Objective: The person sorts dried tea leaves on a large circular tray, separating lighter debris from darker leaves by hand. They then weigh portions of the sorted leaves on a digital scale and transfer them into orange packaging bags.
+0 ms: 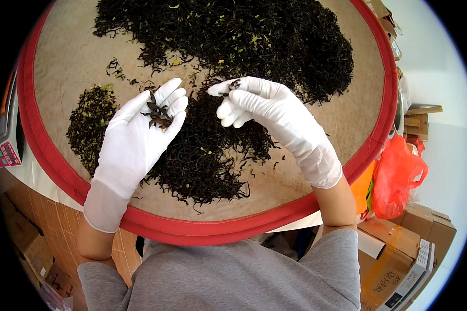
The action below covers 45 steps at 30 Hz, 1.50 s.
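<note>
A round woven tray with a red rim [62, 171] is set on the bench, directly in front of the person, so that both gloved hands can work over it without stretching. Dark, twisted dried tea leaves [254, 41] are spread across its far half in a wide layer, and a second dark heap [202, 155] lies nearer, under the hands.

The left hand [135, 135] is held palm up and loosely cupped, and a small cluster of coarse dark leaf pieces [157, 113] is cradled on its fingers; the open cup keeps the picked bits from dropping back into the heap. The right hand [259, 106] is raised just above the near heap, its thumb and forefinger pinched on a single dark leaf bit [235, 83], the remaining fingers curled clear so the pinch can be seen.

A separate greenish-yellow pile of lighter leaf fragments [91, 122] is kept at the left side of the tray, apart from the dark heaps, apparently as sorted-out material. An orange plastic bag [399, 176] hangs beside the tray on the right, cardboard boxes [399, 249] are stacked below it, and a scale with a red panel [8, 153] is partly seen at the left edge.
</note>
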Motion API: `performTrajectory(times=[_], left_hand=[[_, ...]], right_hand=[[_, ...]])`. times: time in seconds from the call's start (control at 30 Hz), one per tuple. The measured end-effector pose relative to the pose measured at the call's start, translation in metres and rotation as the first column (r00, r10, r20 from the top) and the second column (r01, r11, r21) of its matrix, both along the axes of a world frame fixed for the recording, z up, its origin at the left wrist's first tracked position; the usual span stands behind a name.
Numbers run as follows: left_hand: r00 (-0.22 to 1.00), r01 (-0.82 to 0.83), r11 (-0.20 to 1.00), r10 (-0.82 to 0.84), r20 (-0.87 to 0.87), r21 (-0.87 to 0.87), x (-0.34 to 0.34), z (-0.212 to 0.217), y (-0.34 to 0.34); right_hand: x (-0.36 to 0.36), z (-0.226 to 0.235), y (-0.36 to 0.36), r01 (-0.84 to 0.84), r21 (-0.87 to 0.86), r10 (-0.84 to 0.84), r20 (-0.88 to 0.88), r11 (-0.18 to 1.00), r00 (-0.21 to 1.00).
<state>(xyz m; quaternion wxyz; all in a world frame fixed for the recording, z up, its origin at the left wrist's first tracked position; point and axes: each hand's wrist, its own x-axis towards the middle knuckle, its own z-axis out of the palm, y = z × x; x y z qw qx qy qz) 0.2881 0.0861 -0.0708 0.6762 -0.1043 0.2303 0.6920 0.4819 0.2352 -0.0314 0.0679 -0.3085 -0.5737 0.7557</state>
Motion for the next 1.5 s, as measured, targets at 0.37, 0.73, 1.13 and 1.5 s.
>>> performTrajectory(times=[0.37, 0.73, 1.13, 1.5], left_hand=[[1.000, 0.013, 1.000, -0.013, 0.017, 0.017, 0.000, -0.003, -0.001], [0.997, 0.077, 0.996, -0.077, 0.014, 0.039, 0.003, -0.001, 0.000], [0.990, 0.138, 0.986, -0.140, 0.012, 0.093, 0.017, 0.000, 0.002], [1.000, -0.013, 0.983, 0.016, -0.012, 0.180, -0.015, -0.004, -0.003]], right_hand=[[0.006, 0.004, -0.004, -0.082, 0.543, -0.064, 0.245, 0.836, 0.967], [0.007, 0.003, -0.008, -0.113, 0.547, 0.083, 0.079, 0.829, 0.993], [-0.011, 0.007, -0.035, -0.179, 0.550, 0.084, 0.193, 0.816, 0.978], [0.039, 0.010, 0.023, -0.257, 0.836, -0.184, 0.385, 0.486, 0.905]])
